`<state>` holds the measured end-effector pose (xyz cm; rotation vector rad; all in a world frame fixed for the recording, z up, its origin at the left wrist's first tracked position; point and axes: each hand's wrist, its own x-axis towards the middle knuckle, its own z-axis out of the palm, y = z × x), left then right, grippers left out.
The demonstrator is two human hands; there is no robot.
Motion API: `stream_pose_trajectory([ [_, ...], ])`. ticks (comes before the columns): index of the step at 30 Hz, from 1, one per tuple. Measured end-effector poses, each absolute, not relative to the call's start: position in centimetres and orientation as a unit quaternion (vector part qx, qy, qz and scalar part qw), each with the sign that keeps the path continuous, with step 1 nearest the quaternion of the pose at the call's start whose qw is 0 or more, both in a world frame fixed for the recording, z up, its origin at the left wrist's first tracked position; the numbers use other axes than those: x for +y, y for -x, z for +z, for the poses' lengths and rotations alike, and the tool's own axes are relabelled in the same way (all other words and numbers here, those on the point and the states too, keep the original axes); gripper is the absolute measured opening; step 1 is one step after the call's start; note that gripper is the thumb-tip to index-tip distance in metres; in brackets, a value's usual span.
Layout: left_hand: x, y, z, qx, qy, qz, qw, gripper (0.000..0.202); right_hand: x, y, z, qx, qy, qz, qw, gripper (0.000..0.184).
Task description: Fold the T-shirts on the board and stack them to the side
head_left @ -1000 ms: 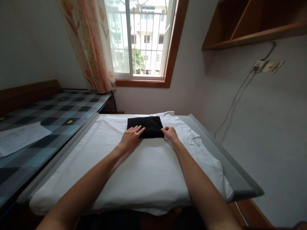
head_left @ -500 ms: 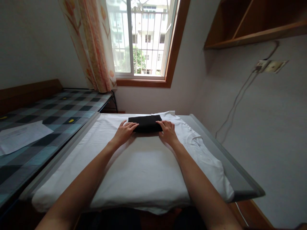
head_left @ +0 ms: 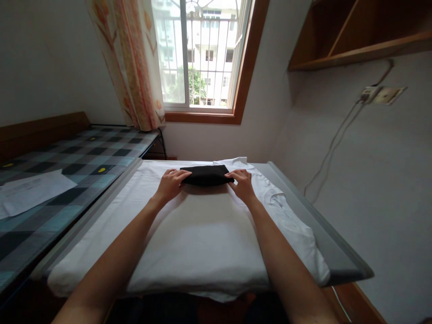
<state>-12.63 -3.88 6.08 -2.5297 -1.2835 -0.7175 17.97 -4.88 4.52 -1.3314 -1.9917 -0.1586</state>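
A folded black cloth lies far out on a table covered with a white sheet. My left hand grips its left end, fingers curled over the edge. At the right end, my right hand holds the cloth the same way. The cloth looks slightly raised, with a shadow under its near edge. Both forearms stretch forward over the sheet.
A white T-shirt lies along the table's right side, by the grey table edge. A bed with a checked cover and a sheet of paper stands left. Window, curtain, wooden shelf and wall socket lie beyond.
Both hands have slid forward from the cloth's near edge to its two ends and closed on them. The cloth now shows flatter and seems slightly lifted.
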Motion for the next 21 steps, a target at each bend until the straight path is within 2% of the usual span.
stream_pose_trajectory([
  [3,-4.0,13.1,6.8,-0.434,0.873,-0.218,0.04,0.047,-4.7,-18.6,4.6,-0.782,0.493,0.001,0.382,0.021],
  [8,-4.5,13.4,7.5,-0.467,0.873,-0.129,-0.057,0.049,-4.7,-19.2,4.5,-0.805,0.465,0.113,0.35,0.022],
  [13,-4.9,13.0,7.9,-0.482,0.872,-0.071,-0.047,0.05,-5.0,-19.1,4.9,-0.805,0.476,0.183,0.304,0.019],
  [18,-6.4,11.9,8.8,-0.496,0.866,-0.054,-0.039,0.037,-5.2,-19.1,5.3,-0.806,0.5,0.195,0.248,0.019],
  [21,-7.5,11.0,9.2,-0.517,0.853,-0.067,-0.02,0.04,-5.4,-19.4,5.6,-0.809,0.505,0.208,0.217,0.015],
])
